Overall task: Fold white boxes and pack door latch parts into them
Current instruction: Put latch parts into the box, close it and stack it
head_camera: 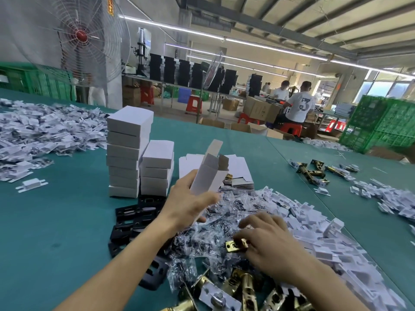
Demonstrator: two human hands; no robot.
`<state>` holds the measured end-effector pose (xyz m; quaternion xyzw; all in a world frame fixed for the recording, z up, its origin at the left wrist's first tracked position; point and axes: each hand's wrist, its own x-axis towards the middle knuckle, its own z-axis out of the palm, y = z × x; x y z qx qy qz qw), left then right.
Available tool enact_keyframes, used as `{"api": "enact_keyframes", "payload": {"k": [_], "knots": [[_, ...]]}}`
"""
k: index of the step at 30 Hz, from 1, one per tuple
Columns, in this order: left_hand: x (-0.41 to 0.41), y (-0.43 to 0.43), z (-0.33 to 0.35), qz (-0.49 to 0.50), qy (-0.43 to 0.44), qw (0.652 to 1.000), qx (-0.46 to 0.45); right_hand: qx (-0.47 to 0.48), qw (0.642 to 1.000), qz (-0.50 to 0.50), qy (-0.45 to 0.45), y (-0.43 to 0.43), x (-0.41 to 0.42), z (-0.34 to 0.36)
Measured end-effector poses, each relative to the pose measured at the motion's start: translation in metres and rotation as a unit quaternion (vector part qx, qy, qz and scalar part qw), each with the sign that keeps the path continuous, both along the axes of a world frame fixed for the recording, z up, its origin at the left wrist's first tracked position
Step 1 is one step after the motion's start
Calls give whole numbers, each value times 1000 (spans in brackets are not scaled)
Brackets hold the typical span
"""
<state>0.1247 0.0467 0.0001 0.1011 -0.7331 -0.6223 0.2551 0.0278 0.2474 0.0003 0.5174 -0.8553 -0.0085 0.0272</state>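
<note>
My left hand (188,198) grips a white box (210,176) held upright above the table, its top flaps open. My right hand (267,239) lies lower, on a heap of clear plastic bags (215,225), and pinches a brass latch plate (235,245). More brass latch bolts (244,288) lie at the near edge. Black strike plates (132,218) are spread left of the bags. Flat unfolded white boxes (238,167) sit in a stack behind the held box.
Two stacks of closed white boxes (129,151) stand at centre left on the green table (56,221). Heaps of white plastic pieces lie at the far left (45,131) and right (325,239). More brass latches (314,171) lie further right. Green crates (381,122) and seated workers are behind.
</note>
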Motion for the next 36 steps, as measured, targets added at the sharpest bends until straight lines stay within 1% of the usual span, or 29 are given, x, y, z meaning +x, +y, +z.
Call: {"api": "enact_keyframes", "payload": {"k": [3,6,7,8,9,10,11,13,14,16,17,18,20,24,28,31,34,36], "knots": [[0,0,-1,-21,-2,1000,12,19,999,25,34,-6,4,-3],[-1,-1,-4,-32,4,999,9,9,998,33,45,-7,1,0],[-1,-1,-4,-28,8,1000,11,-12,999,29,34,-7,-1,3],[-1,-2,-4,-22,12,1000,13,-57,998,21,7,-6,-3,7],[-2,-3,-5,-13,16,1000,14,-124,992,9,-37,-5,-5,13],[-2,-4,-5,-7,19,1000,12,-207,974,0,-90,-5,-4,21],[-2,-5,-6,-5,20,1000,7,-302,944,0,-135,-6,-2,29],[-3,-5,-7,-16,15,1000,-13,-461,873,0,-159,-10,2,47],[-3,-5,-8,-24,12,999,-26,-516,841,0,-162,-13,5,56],[-3,-2,-9,-44,9,998,-47,-594,785,6,-176,-21,11,72],[-4,-1,-9,-57,10,997,-55,-615,768,9,-177,-25,14,79],[-4,0,-9,-70,9,996,-62,-627,760,11,-171,-28,17,84],[-4,3,-9,-83,8,993,-78,-628,764,7,-150,-35,22,89],[-3,7,-8,-73,3,991,-109,-613,781,4,-120,-46,30,90],[0,11,-2,-88,17,993,-78,-583,800,30,-139,-54,35,85],[2,13,2,-79,29,994,-70,-565,810,44,-151,-57,36,80],[2,15,1,-70,39,995,-57,-556,820,41,-131,-58,34,77],[2,16,2,-64,64,995,-38,-550,829,25,-101,-58,32,77]]}}
